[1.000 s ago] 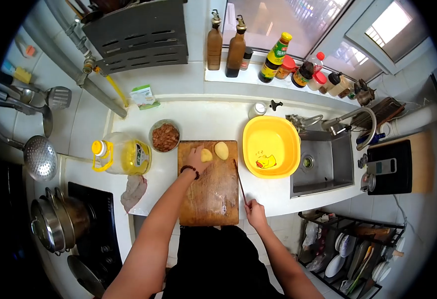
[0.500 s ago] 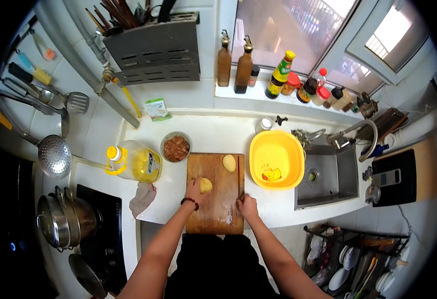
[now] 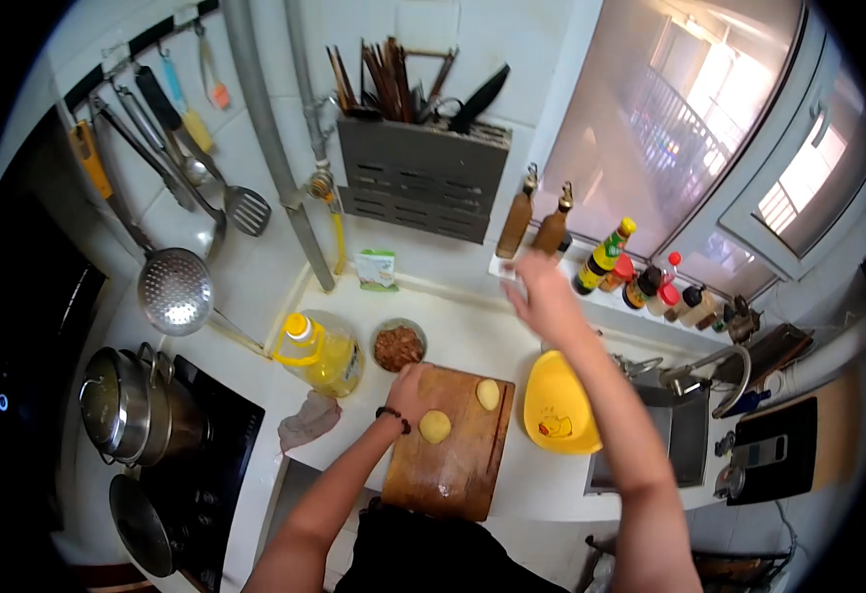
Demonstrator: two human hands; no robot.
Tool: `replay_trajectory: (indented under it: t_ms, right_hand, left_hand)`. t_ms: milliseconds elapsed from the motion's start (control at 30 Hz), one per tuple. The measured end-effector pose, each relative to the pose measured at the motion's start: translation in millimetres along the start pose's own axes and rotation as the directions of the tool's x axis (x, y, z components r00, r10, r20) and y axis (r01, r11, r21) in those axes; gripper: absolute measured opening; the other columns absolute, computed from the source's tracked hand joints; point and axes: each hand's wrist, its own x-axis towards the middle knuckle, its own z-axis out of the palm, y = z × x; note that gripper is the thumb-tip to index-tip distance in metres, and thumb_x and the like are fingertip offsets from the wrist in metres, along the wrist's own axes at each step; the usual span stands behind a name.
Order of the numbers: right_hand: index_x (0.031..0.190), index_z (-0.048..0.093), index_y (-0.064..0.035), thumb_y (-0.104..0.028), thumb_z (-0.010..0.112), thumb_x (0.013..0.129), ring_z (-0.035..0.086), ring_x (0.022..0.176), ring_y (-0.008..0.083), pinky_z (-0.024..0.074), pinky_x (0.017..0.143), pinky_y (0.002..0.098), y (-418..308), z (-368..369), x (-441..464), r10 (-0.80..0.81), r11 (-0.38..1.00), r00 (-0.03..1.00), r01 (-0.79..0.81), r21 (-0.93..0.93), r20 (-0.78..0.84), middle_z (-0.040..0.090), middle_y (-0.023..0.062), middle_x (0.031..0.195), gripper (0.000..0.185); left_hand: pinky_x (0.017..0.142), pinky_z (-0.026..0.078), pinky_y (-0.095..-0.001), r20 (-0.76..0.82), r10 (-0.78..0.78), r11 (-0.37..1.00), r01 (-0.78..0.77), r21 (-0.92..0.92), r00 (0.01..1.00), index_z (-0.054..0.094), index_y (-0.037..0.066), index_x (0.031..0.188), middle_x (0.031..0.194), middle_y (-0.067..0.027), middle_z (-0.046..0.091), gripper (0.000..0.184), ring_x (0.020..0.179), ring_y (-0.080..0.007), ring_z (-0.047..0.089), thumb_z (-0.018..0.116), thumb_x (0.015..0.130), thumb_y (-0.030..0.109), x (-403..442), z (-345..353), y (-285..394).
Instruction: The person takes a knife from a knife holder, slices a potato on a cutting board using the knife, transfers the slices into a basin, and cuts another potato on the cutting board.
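My left hand (image 3: pixel 410 397), with a dark bead bracelet at the wrist, grips the upper left edge of the wooden cutting board (image 3: pixel 443 479). Two pale yellow peeled pieces, apparently potato, lie on the board: a round one (image 3: pixel 435 427) beside my left hand and an oval one (image 3: pixel 487 395) at the upper right. Raised over the back of the counter is my right hand (image 3: pixel 544 296), slightly blurred, its fingers apart and holding nothing. It appears just in front of two brown oil bottles (image 3: pixel 517 225) on the windowsill.
A bowl of minced meat (image 3: pixel 399 346) and a large oil jug (image 3: pixel 329 361) stand left of the board. The yellow basin (image 3: pixel 557 400) is partly hidden by my right forearm. Beyond are the sink (image 3: pixel 688 445), sauce bottles (image 3: pixel 603 257) and a knife rack (image 3: pixel 423 178). Pots (image 3: pixel 127 405) stand left.
My right hand has left the board's right edge and risen toward the windowsill bottles. My left hand is nearer the board's top left corner. The view has shifted and tilted.
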Motion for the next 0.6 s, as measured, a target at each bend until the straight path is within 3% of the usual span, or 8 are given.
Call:
replay_trajectory:
  t_ms: [67,133,167,233,267,400,533,600]
  right_hand:
    - [0.106,0.067,-0.0063,-0.002,0.071,0.075,0.06,0.108,0.0298,0.0454,0.093,0.0419,4,-52,115,-0.274,0.88,0.948,0.179,-0.44,-0.161,0.064,0.0111,0.107,0.031]
    - [0.105,0.068,-0.0096,-0.003,0.071,0.075,0.059,0.112,0.0262,0.0437,0.097,0.0416,6,-34,109,-0.243,0.886,0.963,0.171,-0.431,-0.116,0.064,0.008,0.11,0.031]
    - [0.103,0.07,-0.0113,-0.005,0.071,0.077,0.059,0.113,0.0251,0.0438,0.098,0.0426,13,-61,161,-0.362,0.776,0.927,0.245,-0.582,-0.093,0.065,0.0073,0.111,0.027]
    - [0.101,0.072,-0.0131,-0.008,0.071,0.079,0.059,0.114,0.024,0.0439,0.098,0.0435,19,-46,169,-0.398,0.705,0.917,0.315,-0.635,0.014,0.065,0.0067,0.112,0.023]
    - [0.097,0.073,-0.0149,-0.011,0.07,0.081,0.06,0.113,0.0228,0.0441,0.097,0.0434,21,-61,197,-0.324,0.654,0.943,0.283,-0.701,0.078,0.066,0.0054,0.11,0.016]
    - [0.087,0.077,-0.0191,-0.02,0.068,0.088,0.062,0.109,0.0206,0.0448,0.093,0.0415,26,-40,208,-0.104,0.652,0.97,0.234,-0.721,0.22,0.07,0.0015,0.101,0.009]
    - [0.084,0.077,-0.0201,-0.022,0.067,0.087,0.064,0.105,0.0197,0.0452,0.087,0.0404,34,-55,220,-0.236,0.56,0.961,0.255,-0.788,0.143,0.071,-0.002,0.093,0.01]
    - [0.082,0.076,-0.0198,-0.021,0.067,0.087,0.064,0.103,0.0191,0.0456,0.085,0.0397,41,-89,237,-0.244,0.574,0.962,0.248,-0.78,0.126,0.071,-0.0015,0.096,0.011]
  left_hand:
    - [0.101,0.048,-0.0451,-0.177,0.164,0.981,-0.179,-0.077,0.97,0.055,0.001,0.136,0.128,-0.0215,0.061,0.053,0.119,-0.041,0.058,0.074,0.093,0.026,70,-95,109]
    - [0.104,0.047,-0.0453,-0.261,0.236,0.959,-0.267,-0.091,0.936,0.054,0.0,0.138,0.133,-0.0229,0.058,0.05,0.123,-0.0418,0.056,0.07,0.094,0.019,66,-102,133]
    - [0.106,0.046,-0.0454,-0.427,0.412,0.884,-0.467,-0.028,0.805,0.053,-0.001,0.139,0.135,-0.0238,0.057,0.05,0.125,-0.0421,0.055,0.069,0.095,0.016,124,-154,196]
    - [0.11,0.044,-0.0452,-0.468,0.495,0.85,-0.52,0.085,0.732,0.05,-0.003,0.142,0.14,-0.0246,0.054,0.051,0.128,-0.0427,0.052,0.066,0.095,0.011,135,-161,212]
    - [0.106,0.047,-0.0449,-0.534,0.593,0.792,-0.556,0.252,0.603,0.049,-0.002,0.144,0.142,-0.0237,0.054,0.053,0.128,-0.0427,0.054,0.066,0.096,0.011,190,-187,248]
    - [0.109,0.045,-0.046,-0.426,0.404,0.913,-0.387,0.13,0.809,0.047,-0.003,0.147,0.137,-0.025,0.058,0.058,0.124,-0.044,0.057,0.066,0.093,0.007,223,-190,268]
    - [0.111,0.043,-0.0461,-0.368,0.372,0.925,-0.374,0.071,0.852,0.046,0.0,0.149,0.139,-0.0249,0.058,0.06,0.128,-0.0433,0.055,0.063,0.092,0.005,235,-202,278]
    - [0.113,0.042,-0.0459,-0.444,0.497,0.863,-0.481,0.158,0.745,0.044,0.0,0.15,0.143,-0.0252,0.056,0.06,0.132,-0.0431,0.053,0.061,0.092,0.004,237,-203,282]
